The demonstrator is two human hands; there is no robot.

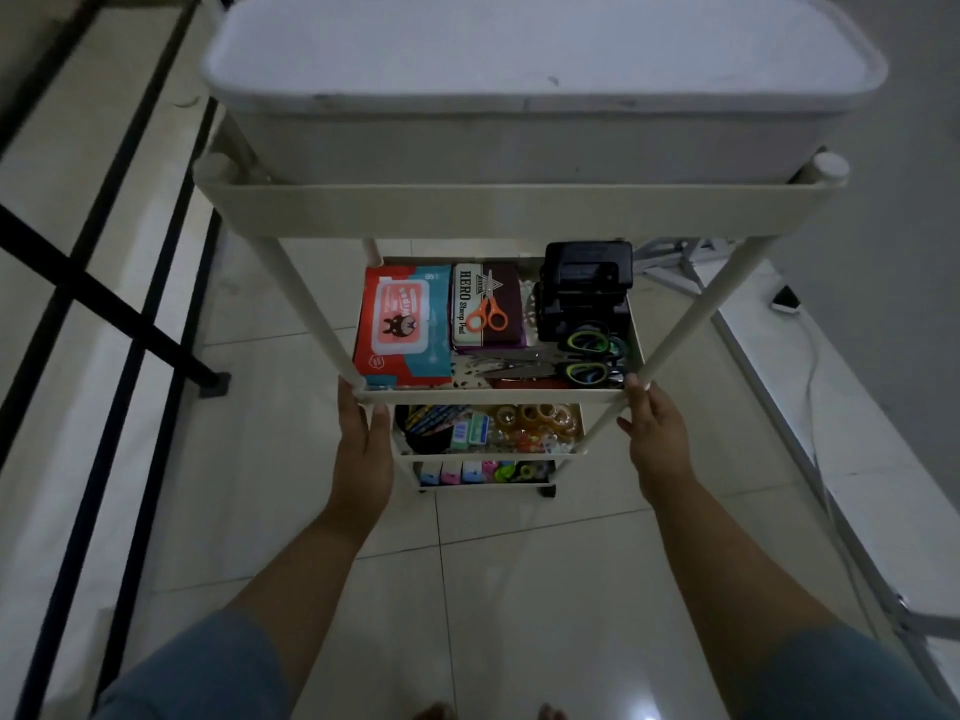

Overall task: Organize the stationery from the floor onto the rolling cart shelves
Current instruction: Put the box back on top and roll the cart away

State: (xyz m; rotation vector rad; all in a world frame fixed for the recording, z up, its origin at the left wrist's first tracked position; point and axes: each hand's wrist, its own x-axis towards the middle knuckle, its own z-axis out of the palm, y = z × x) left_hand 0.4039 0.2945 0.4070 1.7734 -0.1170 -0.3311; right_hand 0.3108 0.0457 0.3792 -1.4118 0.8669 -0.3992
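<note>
A cream rolling cart [498, 213] stands in front of me, with a white lidded box [540, 49] on its top shelf. The second shelf [488, 396] holds a red wipes pack [402, 330], a stamp pad tin [485, 314] with small orange scissors [486, 313], a black hole punch [584, 288] and green-handled scissors [589, 358]. Below it lie tape rolls [540, 420], pens and small boxes; the lowest shelf has coloured items [483, 471]. My left hand [363, 439] grips the shelf's front left corner. My right hand [657, 433] holds the front right post.
A black metal frame [130, 324] stands on the left over the white tiled floor [467, 589]. White rails and a cable [810, 387] run along the right. My bare toes show at the bottom edge.
</note>
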